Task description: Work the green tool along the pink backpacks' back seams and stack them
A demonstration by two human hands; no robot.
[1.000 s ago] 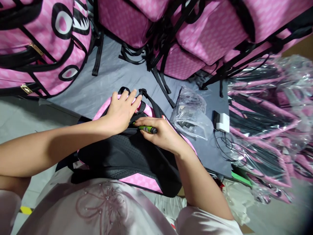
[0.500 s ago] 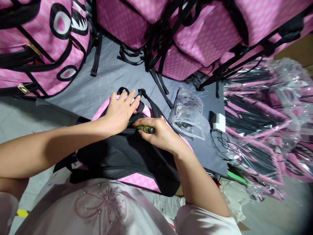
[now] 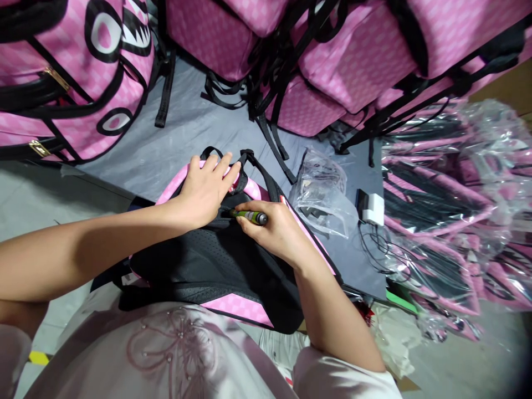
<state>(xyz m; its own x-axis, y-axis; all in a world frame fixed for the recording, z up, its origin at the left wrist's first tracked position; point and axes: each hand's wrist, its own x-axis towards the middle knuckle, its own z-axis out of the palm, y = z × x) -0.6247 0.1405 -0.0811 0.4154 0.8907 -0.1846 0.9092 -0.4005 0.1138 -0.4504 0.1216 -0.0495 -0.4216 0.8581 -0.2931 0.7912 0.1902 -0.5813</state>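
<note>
Fabric of the black-and-pink backpack, lying at the desk's edge, looks soft (likely floppy), best pinned flat-handed, as the left hand does; the right hand grips a green pen-like tool.

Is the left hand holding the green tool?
No, the green pen-shaped tool is in the right hand; the left hand lies on the backpack.
</note>
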